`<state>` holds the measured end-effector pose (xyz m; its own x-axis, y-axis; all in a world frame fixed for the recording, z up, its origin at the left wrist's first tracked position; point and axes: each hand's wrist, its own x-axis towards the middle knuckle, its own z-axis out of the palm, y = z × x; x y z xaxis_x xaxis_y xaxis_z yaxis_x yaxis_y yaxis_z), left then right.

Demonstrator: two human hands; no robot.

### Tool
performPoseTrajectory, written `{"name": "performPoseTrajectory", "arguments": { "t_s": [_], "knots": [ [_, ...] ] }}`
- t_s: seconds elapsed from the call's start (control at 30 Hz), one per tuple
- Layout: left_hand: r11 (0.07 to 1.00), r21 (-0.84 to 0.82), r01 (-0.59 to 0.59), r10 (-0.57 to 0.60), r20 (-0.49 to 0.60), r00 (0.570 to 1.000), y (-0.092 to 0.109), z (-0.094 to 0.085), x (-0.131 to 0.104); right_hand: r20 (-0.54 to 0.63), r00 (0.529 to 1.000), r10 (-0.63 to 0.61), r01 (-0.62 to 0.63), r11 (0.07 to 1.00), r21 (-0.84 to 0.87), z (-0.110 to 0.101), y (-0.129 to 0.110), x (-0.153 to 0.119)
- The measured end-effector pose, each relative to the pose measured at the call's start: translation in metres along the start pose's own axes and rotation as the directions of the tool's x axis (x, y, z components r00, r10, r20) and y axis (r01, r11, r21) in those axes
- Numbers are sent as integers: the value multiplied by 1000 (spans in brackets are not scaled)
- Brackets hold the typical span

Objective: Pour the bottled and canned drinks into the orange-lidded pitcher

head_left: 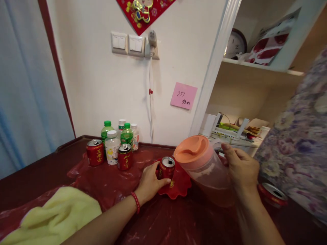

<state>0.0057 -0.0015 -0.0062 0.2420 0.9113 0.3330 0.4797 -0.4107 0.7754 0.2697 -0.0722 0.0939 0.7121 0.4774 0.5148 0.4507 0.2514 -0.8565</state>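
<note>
My left hand [150,183], with a red bead bracelet on the wrist, is wrapped round a red drink can [166,169] whose top is opened. That can stands on a red scalloped plate [182,185]. In my right hand [241,166] is the handle of a clear plastic pitcher [212,177] with an orange lid [192,149]. The pitcher is tilted to the left, its spout close to the can's top, and brownish liquid sits low inside it. Whether any liquid is flowing, I cannot tell.
Two more opened red cans [95,152] and several bottles [112,148] stand at the back left. A yellow cloth [61,217] lies front left on the red plastic sheet [102,178]. Another can [273,194] is by my right wrist. A floral curtain [298,143] hangs at the right.
</note>
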Motion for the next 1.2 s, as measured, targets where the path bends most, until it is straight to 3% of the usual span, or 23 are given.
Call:
{"name": "performPoseTrajectory", "arguments": {
  "t_s": [0.13,0.43,0.83,1.2],
  "knots": [
    [1000,13,10,-10,-16,1000,-2,0,1,-16,1000,-10,10,999,43,2,3,1],
    [1000,-27,-10,9,-19,1000,-12,1,6,-91,994,53,-23,951,310,14,21,5],
    [997,-73,-7,7,9,1000,-19,0,10,-276,952,132,-26,934,357,23,46,7],
    [995,-98,-14,13,-4,1000,-21,1,13,-294,920,260,-105,884,455,34,66,8]
  ]
}}
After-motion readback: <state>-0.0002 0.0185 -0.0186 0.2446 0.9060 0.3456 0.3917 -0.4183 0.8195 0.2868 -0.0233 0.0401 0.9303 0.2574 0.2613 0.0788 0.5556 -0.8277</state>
